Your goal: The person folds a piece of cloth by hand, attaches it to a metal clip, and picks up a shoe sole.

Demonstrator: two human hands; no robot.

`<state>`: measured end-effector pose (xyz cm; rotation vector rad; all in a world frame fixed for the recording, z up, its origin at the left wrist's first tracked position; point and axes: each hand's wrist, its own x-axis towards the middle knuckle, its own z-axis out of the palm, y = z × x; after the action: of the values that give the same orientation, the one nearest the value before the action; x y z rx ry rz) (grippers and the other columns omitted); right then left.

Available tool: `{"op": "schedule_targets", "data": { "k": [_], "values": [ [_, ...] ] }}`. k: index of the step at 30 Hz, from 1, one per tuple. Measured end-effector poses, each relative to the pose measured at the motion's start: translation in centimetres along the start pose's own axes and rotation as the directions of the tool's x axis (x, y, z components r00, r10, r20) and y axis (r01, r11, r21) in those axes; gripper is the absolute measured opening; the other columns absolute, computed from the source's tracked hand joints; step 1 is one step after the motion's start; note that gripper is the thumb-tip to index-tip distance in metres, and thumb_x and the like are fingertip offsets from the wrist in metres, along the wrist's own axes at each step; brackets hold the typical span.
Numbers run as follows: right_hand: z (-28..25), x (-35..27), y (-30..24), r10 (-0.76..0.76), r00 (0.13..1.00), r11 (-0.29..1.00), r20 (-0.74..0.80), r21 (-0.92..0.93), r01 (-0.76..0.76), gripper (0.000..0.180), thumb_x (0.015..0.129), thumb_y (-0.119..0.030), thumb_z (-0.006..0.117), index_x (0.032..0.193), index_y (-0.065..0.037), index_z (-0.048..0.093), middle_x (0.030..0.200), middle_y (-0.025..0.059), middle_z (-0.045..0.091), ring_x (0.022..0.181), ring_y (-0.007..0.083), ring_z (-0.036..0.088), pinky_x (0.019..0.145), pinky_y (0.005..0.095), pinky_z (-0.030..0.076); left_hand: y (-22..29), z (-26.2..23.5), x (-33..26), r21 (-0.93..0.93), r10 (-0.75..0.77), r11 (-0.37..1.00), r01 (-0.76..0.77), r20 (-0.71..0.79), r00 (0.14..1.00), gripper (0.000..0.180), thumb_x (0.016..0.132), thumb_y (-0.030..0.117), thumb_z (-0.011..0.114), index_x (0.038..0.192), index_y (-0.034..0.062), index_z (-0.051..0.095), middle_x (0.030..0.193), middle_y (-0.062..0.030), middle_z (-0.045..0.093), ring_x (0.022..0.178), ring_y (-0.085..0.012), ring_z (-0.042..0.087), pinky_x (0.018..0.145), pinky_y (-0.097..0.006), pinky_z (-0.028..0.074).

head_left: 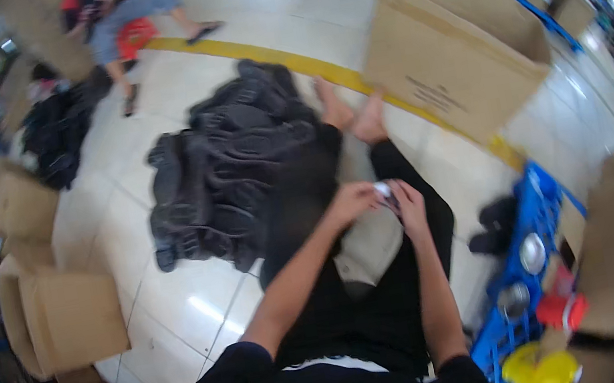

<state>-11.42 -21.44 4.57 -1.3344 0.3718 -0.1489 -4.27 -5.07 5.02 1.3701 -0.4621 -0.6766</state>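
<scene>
My left hand (357, 200) and my right hand (411, 210) are close together above my lap, both with fingers closed. Between their fingertips is a small white piece (383, 190), too small and blurred to name. Something dark shows just under it, by the right fingers. Below the hands, a beige, fabric-like piece (372, 249) lies between my legs, its far part passing beneath my forearm and hands. To the left of my legs a heap of dark grey, soft-looking pieces (236, 155) is spread on the tiled floor.
A large open cardboard box (424, 66) stands at the far right. Blue crate (518, 262), red container (561, 311) and yellow container (540, 369) are at the right. Dark shoes (494, 225) lie beside the crate. Cardboard boxes (71, 312) line the left. Another person (132, 18) sits far left.
</scene>
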Motion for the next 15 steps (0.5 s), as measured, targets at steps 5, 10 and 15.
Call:
{"op": "schedule_targets", "data": {
  "k": [5, 10, 15],
  "values": [
    [-0.5, 2.4, 1.5, -0.039, 0.994, 0.936, -0.101, 0.344, 0.071, 0.029, 0.086, -0.008, 0.051, 0.114, -0.008, 0.061, 0.097, 0.0019, 0.058, 0.075, 0.0108, 0.049, 0.067, 0.0225, 0.04, -0.6, -1.6, 0.6, -0.005, -0.035, 0.999, 0.035, -0.064, 0.997, 0.018, 0.089, 0.01, 0.062, 0.101, -0.0033, 0.065, 0.085, -0.0066, 0.067, 0.074, -0.0123, 0.063, 0.066, -0.026, 0.054],
    [-2.3, 1.6, 2.1, -0.024, 0.995, 0.85, -0.093, 0.523, 0.069, 0.029, 0.089, 0.006, 0.05, 0.116, 0.002, 0.056, 0.114, 0.0118, 0.058, 0.109, 0.0234, 0.056, 0.098, 0.0318, 0.044, -1.2, -0.1, 0.9, -0.142, -0.037, 0.99, 0.021, -0.115, 0.993, 0.016, 0.089, 0.007, 0.062, 0.099, -0.0047, 0.065, 0.083, -0.0075, 0.067, 0.072, -0.0125, 0.063, 0.066, -0.027, 0.054],
    [-1.6, 0.4, 0.2, 0.022, 0.999, 0.854, 0.049, 0.519, -0.044, 0.019, 0.095, -0.006, 0.052, 0.111, 0.003, 0.056, 0.119, 0.0156, 0.058, 0.113, 0.0276, 0.056, 0.103, 0.0336, 0.042, -0.7, -0.2, 0.5, -0.191, 0.005, 0.981, -0.033, -0.145, 0.989, 0.017, 0.09, 0.007, 0.061, 0.103, -0.0023, 0.065, 0.085, -0.0074, 0.067, 0.072, -0.0117, 0.064, 0.068, -0.027, 0.056]
  ]
}}
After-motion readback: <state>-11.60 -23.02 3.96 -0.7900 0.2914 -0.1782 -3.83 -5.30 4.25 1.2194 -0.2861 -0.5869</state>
